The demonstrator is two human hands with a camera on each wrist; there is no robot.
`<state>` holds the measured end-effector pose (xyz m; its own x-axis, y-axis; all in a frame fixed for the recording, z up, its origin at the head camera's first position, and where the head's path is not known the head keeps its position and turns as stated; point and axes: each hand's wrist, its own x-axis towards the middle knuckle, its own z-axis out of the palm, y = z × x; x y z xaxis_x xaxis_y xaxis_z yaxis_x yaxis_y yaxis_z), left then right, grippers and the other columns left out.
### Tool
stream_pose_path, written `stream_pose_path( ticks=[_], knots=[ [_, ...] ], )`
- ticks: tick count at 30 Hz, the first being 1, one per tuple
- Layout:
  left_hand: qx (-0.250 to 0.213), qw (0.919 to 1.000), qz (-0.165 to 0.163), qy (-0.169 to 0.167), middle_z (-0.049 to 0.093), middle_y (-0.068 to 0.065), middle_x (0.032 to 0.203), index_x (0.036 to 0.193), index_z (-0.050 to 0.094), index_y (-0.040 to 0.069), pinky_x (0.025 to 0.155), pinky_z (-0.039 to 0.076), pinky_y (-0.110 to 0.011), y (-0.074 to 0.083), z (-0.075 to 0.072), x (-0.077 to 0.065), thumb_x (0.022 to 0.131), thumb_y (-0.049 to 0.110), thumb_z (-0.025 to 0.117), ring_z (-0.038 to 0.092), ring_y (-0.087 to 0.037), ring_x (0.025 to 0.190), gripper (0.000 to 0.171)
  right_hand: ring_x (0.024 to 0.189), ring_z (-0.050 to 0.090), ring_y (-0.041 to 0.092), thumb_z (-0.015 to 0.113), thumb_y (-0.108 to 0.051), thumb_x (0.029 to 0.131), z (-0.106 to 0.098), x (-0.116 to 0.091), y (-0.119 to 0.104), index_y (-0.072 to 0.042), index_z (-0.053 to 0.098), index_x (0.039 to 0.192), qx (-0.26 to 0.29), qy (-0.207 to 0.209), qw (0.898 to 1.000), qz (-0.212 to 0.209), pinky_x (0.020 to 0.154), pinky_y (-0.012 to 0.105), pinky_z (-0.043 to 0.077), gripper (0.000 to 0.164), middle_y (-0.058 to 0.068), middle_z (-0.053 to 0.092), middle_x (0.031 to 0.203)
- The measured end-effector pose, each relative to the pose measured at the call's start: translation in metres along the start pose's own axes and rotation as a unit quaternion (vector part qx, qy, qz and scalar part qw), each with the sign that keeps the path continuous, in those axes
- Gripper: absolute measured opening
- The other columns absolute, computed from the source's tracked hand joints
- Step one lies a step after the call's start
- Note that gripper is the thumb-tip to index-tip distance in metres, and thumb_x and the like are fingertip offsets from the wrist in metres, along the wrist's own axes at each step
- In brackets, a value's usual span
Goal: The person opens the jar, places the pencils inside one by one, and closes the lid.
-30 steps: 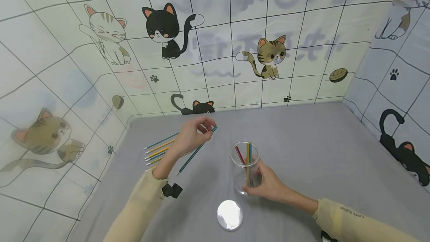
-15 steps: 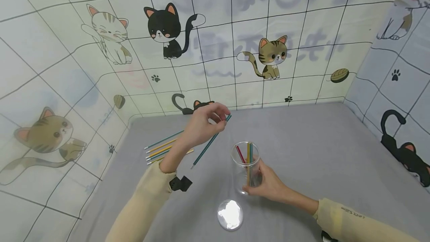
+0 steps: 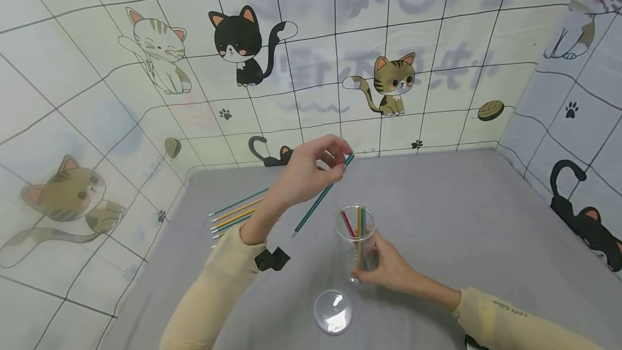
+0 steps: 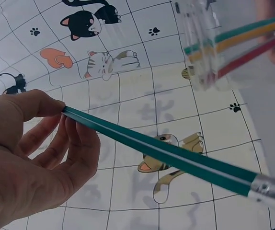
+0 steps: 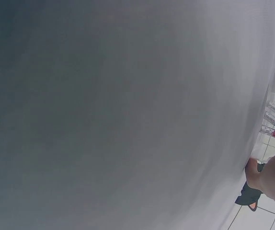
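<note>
My left hand [image 3: 316, 169] pinches a green pencil [image 3: 316, 204] near one end, between thumb and fingertips. The pencil slants down toward me, its metal-banded end lowest, as the left wrist view shows up close. To the right, my right hand [image 3: 389, 266] grips a clear jar [image 3: 347, 253] low on its side. Inside the jar lean a red pencil [image 3: 346, 223], a yellow pencil [image 3: 359, 226] and a green one. In the right wrist view the right hand [image 5: 274, 177] shows at the edge beside the pencils' metal-banded ends.
Several green and yellow pencils [image 3: 235, 210] lie in a row on the grey cloth at left, partly hidden by my left arm. A round clear lid [image 3: 332, 312] lies in front of the jar. Cat-printed cloth walls [image 3: 316, 69] stand behind and at both sides.
My left hand has carried the green pencil up and to the right, away from the row and closer to the jar. The right hand and jar have stayed put.
</note>
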<state>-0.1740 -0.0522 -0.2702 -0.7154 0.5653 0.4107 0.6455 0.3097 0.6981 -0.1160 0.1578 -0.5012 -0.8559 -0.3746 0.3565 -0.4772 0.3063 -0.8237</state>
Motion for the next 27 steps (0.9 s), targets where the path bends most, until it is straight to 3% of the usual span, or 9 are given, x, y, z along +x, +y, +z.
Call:
stream_pose_path(
  ticks=[9, 24, 27],
  knots=[
    [-0.038, 0.9982, 0.038, 0.026, 0.063, -0.006, 0.092, 0.112, 0.064, 0.005, 0.071, 0.056, -0.031, 0.022, 0.003, 0.012, 0.09, -0.003, 0.063, 0.063, -0.014, 0.081, 0.023, 0.099, 0.058, 0.016, 0.091, -0.015, 0.068, 0.0, 0.0, 0.0, -0.013, 0.046, 0.136, 0.0, 0.001, 1.0, -0.001, 0.087, 0.049, 0.048, 0.081, 0.01, 0.065, 0.118],
    [-0.071, 0.9944, 0.071, 0.033, 0.061, -0.009, 0.091, 0.111, 0.063, 0.003, 0.071, 0.056, -0.028, 0.049, 0.015, 0.028, 0.089, -0.006, 0.061, 0.062, -0.014, 0.08, 0.024, 0.105, 0.057, 0.019, 0.091, -0.016, 0.069, -0.001, -0.001, 0.0, -0.012, 0.043, 0.137, 0.006, -0.006, 1.0, 0.0, 0.089, 0.059, 0.046, 0.083, 0.005, 0.063, 0.123],
    [-0.078, 0.9931, 0.08, 0.037, 0.061, -0.009, 0.091, 0.111, 0.062, 0.002, 0.07, 0.056, -0.028, 0.051, 0.018, 0.031, 0.089, -0.007, 0.062, 0.062, -0.014, 0.079, 0.024, 0.104, 0.058, 0.018, 0.091, -0.014, 0.068, -0.001, -0.001, 0.0, -0.012, 0.044, 0.136, -0.003, -0.004, 1.0, -0.009, 0.088, 0.055, 0.048, 0.083, 0.004, 0.064, 0.123]
  ],
)
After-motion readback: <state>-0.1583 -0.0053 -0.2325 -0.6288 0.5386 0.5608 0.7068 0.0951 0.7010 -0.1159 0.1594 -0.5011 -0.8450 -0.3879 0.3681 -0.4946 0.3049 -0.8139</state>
